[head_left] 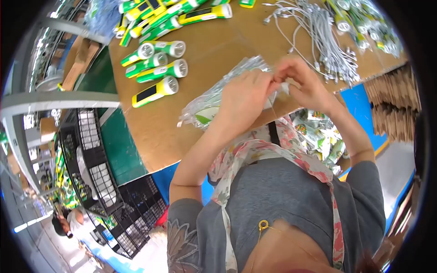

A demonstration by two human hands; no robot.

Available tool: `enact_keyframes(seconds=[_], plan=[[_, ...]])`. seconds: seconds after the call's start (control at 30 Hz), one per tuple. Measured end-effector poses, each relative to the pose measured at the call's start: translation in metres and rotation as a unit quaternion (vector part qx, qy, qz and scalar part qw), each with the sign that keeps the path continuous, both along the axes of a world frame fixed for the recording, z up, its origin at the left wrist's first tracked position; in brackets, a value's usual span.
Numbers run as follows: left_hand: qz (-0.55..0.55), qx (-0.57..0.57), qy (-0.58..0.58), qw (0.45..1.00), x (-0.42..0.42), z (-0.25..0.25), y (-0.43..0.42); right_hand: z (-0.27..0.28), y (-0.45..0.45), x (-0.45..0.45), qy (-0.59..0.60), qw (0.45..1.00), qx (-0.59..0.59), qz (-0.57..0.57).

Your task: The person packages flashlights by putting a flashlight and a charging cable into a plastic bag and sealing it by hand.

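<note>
My left hand (pixel 246 93) lies over a stack of clear plastic bags (pixel 200 107) at the table's front edge. Its fingers are bent together, and their tips meet my right hand (pixel 307 86). My right hand is curled, thumb and fingers pinched around a small white piece (pixel 285 87) too small to name. What the left fingertips grip is hidden. Behind the right hand spreads a bundle of white cables (pixel 323 41). To the left of the bags, several green and yellow flashlights (pixel 157 91) lie with their clear lenses facing right.
More flashlights (pixel 205 15) are heaped at the back left, and bagged ones (pixel 364 22) at the back right. Below the table edge sit filled packets (pixel 321 136). Flattened cardboard (pixel 393 98) stands right. Black wire crates (pixel 102 177) and a person (pixel 77 223) are at left.
</note>
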State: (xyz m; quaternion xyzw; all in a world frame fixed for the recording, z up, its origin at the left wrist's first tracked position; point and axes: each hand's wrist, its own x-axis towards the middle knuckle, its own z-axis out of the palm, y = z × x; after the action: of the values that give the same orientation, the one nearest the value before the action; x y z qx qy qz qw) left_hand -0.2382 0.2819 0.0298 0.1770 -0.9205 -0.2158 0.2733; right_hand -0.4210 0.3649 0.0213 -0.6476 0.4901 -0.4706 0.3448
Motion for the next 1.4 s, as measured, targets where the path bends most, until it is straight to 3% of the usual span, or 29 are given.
enact_keyframes(seconds=[0.13, 0.2, 0.27, 0.3, 0.33, 0.4, 0.47, 0.6, 0.7, 0.87, 0.93, 0.97, 1.0, 1.07, 1.13, 1.2, 1.3, 1.4], plan=[[-0.021, -0.088, -0.025, 0.996, 0.027, 0.005, -0.005, -0.008, 0.005, -0.012, 0.003, 0.998, -0.063, -0.010], [0.001, -0.086, -0.118, 0.989, 0.075, 0.022, -0.016, -0.014, 0.012, -0.053, -0.131, 0.986, -0.076, -0.066], [0.007, 0.066, -0.109, 0.992, 0.137, 0.008, -0.042, -0.001, 0.030, -0.078, -0.191, 0.976, -0.047, -0.093], [0.081, 0.031, -0.104, 0.991, 0.157, 0.010, -0.059, 0.009, 0.037, -0.077, -0.316, 0.946, -0.027, -0.070], [0.150, -0.001, -0.100, 0.984, 0.172, 0.011, -0.078, 0.012, 0.042, -0.088, -0.314, 0.947, -0.015, -0.067], [0.286, -0.123, -0.247, 0.918, 0.193, 0.008, -0.117, 0.009, 0.063, -0.120, -0.315, 0.947, 0.026, -0.057], [0.282, -0.066, -0.235, 0.928, 0.202, -0.005, -0.158, 0.007, 0.080, -0.152, -0.315, 0.946, 0.072, -0.040], [0.140, 0.056, -0.241, 0.959, 0.192, -0.029, -0.222, 0.002, 0.138, -0.189, -0.244, 0.948, 0.192, -0.073], [0.181, 0.052, -0.290, 0.938, 0.158, -0.034, -0.217, -0.039, 0.174, -0.203, -0.130, 0.936, 0.275, -0.179], [0.213, -0.011, -0.237, 0.948, 0.081, -0.054, -0.188, -0.215, 0.236, -0.249, 0.099, 0.895, 0.309, -0.307], [0.210, -0.018, -0.184, 0.960, 0.056, -0.055, -0.169, -0.227, 0.236, -0.240, 0.176, 0.814, 0.333, -0.443], [0.195, -0.022, -0.144, 0.970, 0.045, -0.050, -0.159, -0.250, 0.245, -0.245, 0.213, 0.803, 0.331, -0.448], [0.225, -0.140, -0.113, 0.958, 0.038, -0.037, -0.139, -0.285, 0.257, -0.257, 0.249, 0.793, 0.326, -0.450], [0.203, -0.058, -0.046, 0.976, 0.048, -0.035, -0.108, -0.307, 0.270, -0.258, 0.272, 0.777, 0.313, -0.474], [0.158, -0.028, -0.042, 0.986, 0.063, -0.035, -0.066, -0.309, 0.270, -0.245, 0.251, 0.766, 0.298, -0.512], [0.113, -0.058, -0.070, 0.989, 0.064, -0.057, -0.043, -0.282, 0.252, -0.237, 0.224, 0.762, 0.144, -0.589], [0.100, -0.091, -0.084, 0.987, 0.061, -0.078, -0.029, -0.158, 0.166, -0.170, 0.211, 0.752, 0.007, -0.625], [0.141, -0.090, -0.097, 0.981, 0.046, -0.073, -0.023, -0.072, 0.087, -0.100, 0.215, 0.875, -0.116, -0.418]])
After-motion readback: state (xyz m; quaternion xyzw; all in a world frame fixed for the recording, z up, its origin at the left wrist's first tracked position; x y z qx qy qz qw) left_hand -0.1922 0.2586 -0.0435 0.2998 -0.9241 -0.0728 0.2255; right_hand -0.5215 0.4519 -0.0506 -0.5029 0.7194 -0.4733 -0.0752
